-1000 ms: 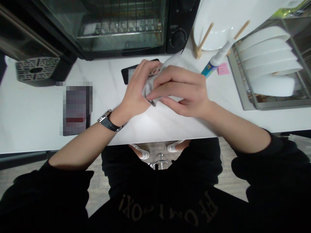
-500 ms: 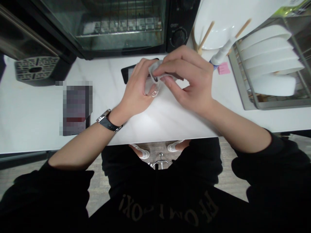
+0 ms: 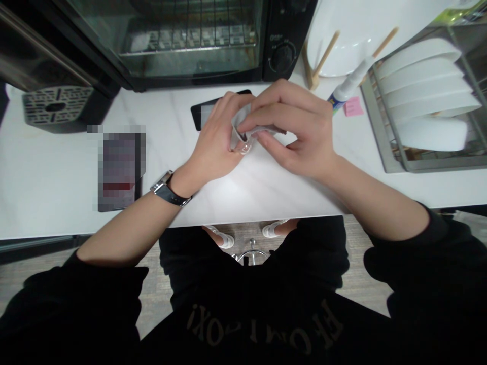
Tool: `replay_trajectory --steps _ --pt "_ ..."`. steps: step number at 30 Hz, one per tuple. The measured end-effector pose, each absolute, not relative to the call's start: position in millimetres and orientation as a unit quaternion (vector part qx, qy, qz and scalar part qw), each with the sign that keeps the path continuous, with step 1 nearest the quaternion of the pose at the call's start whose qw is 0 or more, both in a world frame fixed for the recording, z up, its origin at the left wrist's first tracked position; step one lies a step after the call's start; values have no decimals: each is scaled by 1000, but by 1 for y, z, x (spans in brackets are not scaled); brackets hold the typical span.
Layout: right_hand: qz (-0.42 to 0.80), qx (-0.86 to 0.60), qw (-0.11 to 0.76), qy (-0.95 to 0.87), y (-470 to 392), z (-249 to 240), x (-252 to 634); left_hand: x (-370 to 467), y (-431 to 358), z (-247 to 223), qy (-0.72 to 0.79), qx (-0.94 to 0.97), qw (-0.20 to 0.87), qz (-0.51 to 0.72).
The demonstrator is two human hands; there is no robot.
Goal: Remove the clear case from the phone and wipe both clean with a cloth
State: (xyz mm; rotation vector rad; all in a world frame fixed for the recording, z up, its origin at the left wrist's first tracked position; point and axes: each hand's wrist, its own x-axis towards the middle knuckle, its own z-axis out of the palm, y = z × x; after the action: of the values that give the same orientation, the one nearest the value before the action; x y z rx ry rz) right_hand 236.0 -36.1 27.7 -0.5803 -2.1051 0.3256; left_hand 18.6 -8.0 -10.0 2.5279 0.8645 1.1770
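My left hand (image 3: pixel 215 142) curls around a small clear, shiny object (image 3: pixel 245 147), glass-like, mostly hidden by the fingers. Over its top lies a thin grey-white cloth-like sheet (image 3: pixel 238 121). The thumb and fingers of my right hand (image 3: pixel 304 129) pinch this sheet, fingertips pressing at the mouth of the clear object. Both hands meet above the white counter. Behind my left hand a flat black device (image 3: pixel 196 117) with a pale face lies partly covered. Exactly what the clear object is cannot be made out.
A toaster oven (image 3: pixel 198 76) stands behind the hands. A black drip tray (image 3: pixel 57 107) and a blurred dark tablet-like item (image 3: pixel 119 167) are at left. At right are a white tube (image 3: pixel 346 87), a pink note (image 3: pixel 354 106), a wooden stand (image 3: pixel 312 81) and a rack of white dishes (image 3: pixel 429 109).
The fingers of my right hand have shifted slightly on the grey-white sheet, and the clear object sits a little more to the right. Both holds stay the same.
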Motion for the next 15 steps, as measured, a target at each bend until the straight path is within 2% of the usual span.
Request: replay_trajectory --steps 15 --pt "139 -260 464 -835 -33 21 232 17 -1 -18 319 859 99 388"
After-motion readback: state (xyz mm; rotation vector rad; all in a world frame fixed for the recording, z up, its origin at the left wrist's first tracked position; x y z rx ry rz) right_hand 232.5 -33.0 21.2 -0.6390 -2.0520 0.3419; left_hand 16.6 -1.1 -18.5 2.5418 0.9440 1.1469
